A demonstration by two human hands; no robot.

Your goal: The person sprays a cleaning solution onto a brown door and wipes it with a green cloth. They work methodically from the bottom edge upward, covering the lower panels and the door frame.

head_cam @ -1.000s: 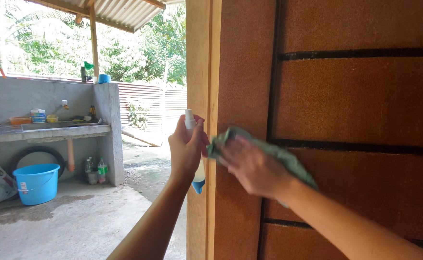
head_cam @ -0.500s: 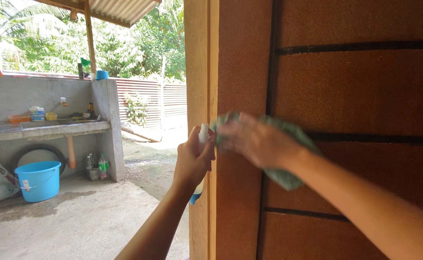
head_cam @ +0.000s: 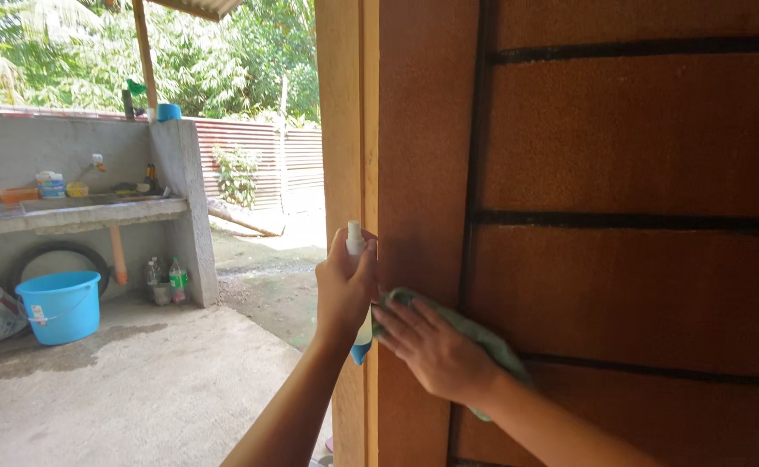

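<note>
The right hand [head_cam: 431, 350] lies flat, fingers spread, pressing a green cloth [head_cam: 483, 337] against the brown wooden door [head_cam: 621, 285]; just beside it, the left hand [head_cam: 345, 290] is wrapped around a small spray bottle [head_cam: 358, 285] with a white nozzle and blue base, held upright at the door's edge. Wiping well here likely means firm, even pressure along the grain — cloth kept flat, not bunched. Well off beyond the left hand stands a blue bucket [head_cam: 60, 307] — its contents cannot be seen — with two small bottles [head_cam: 165, 281] under the concrete counter [head_cam: 77, 212].
</note>
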